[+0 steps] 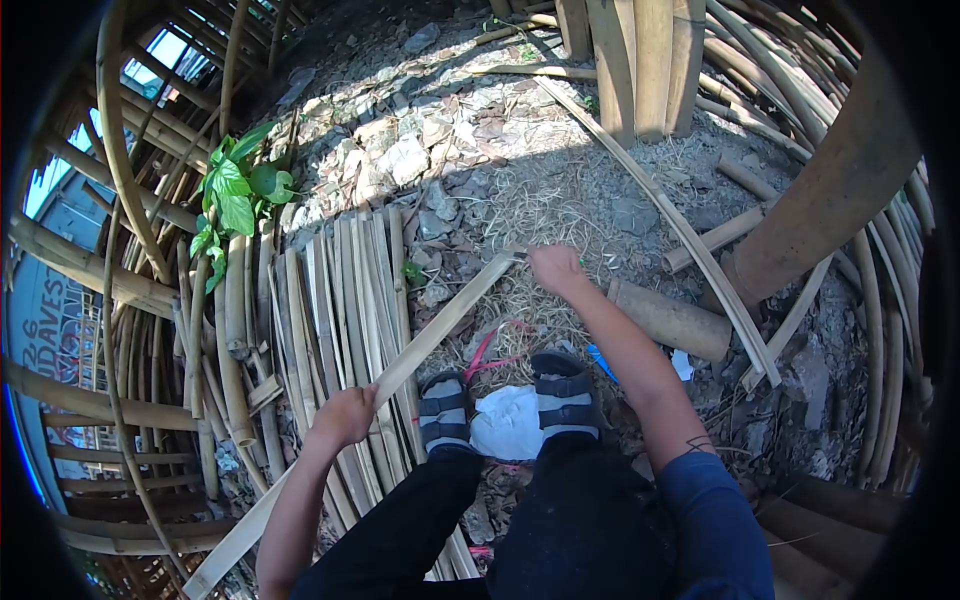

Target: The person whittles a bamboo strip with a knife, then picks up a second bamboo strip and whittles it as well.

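A long, flat bamboo strip (440, 325) runs slantwise from the lower left up to the middle of the view. Around its middle my left hand (345, 415) is closed, with the thumb along the upper edge. My right hand (556, 270) makes a fist at the strip's far end. From that fist a small dark piece juts against the strip tip; it looks like a knife blade, with the handle hidden by the fingers. Beneath the strip, to the left, lies a bundle of split bamboo strips (345, 270).
Both sandalled feet (445, 410) flank a white crumpled sheet (506, 422) and pink twine (485, 350). On the right are a thick bamboo post (820, 190), a cut bamboo section (675, 318) and a long slat (660, 200). A bamboo fence and green plant (232, 190) stand left. Shavings litter the rubble.
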The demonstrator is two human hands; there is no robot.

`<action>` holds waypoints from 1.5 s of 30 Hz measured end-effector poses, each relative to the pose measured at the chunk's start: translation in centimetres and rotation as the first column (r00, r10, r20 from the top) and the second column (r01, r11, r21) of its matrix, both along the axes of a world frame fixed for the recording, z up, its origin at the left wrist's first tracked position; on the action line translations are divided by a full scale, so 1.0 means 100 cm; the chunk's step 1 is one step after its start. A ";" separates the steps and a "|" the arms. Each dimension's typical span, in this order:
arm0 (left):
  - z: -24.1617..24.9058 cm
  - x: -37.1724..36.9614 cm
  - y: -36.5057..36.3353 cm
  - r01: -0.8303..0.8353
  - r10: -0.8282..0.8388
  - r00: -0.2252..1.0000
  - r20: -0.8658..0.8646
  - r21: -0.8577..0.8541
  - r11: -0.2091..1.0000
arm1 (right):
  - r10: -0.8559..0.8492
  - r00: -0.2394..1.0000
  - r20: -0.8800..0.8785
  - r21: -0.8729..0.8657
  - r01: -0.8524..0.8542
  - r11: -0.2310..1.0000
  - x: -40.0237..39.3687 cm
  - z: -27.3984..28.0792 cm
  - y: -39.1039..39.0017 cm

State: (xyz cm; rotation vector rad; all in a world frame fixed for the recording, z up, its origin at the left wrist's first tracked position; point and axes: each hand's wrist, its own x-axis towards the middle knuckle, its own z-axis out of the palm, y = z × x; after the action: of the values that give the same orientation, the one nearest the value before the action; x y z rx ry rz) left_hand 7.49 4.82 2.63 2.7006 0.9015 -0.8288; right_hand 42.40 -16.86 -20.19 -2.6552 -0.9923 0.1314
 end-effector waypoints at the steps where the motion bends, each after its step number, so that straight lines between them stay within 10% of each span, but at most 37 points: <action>1: 0.002 0.001 0.001 0.001 -0.001 1.000 0.000 0.015 1.000 | 0.001 1.000 -0.001 -0.001 -0.001 1.000 -0.001 0.003 -0.003; 13: 0.027 0.015 -0.020 0.019 -0.014 0.999 -0.034 0.145 0.989 | 0.055 0.993 -0.100 0.126 -0.043 0.991 -0.008 0.017 -0.024; 21: 0.017 0.012 -0.003 0.010 -0.008 1.000 -0.016 0.108 0.994 | 0.045 0.831 -0.554 0.107 0.018 0.994 0.008 0.000 -0.011; 40: 0.014 0.017 0.017 -0.006 0.012 0.999 -0.033 0.177 0.984 | 0.187 0.854 -0.486 -0.032 -0.232 0.972 0.022 0.037 0.005; 43: 0.017 0.019 0.013 -0.007 0.014 0.999 -0.042 0.174 0.985 | 0.194 0.849 -0.492 0.176 -0.122 0.977 0.020 0.043 0.007; 45: 0.016 0.018 0.013 -0.003 0.009 0.999 -0.033 0.178 0.984 | 0.148 0.888 -0.436 -0.030 -0.179 0.983 0.009 0.048 0.006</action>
State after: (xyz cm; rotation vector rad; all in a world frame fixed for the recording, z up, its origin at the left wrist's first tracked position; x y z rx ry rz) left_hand 9.32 6.09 4.23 2.8409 1.0379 -0.8324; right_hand 43.30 -16.22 -15.39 -2.4313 -1.0641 0.7718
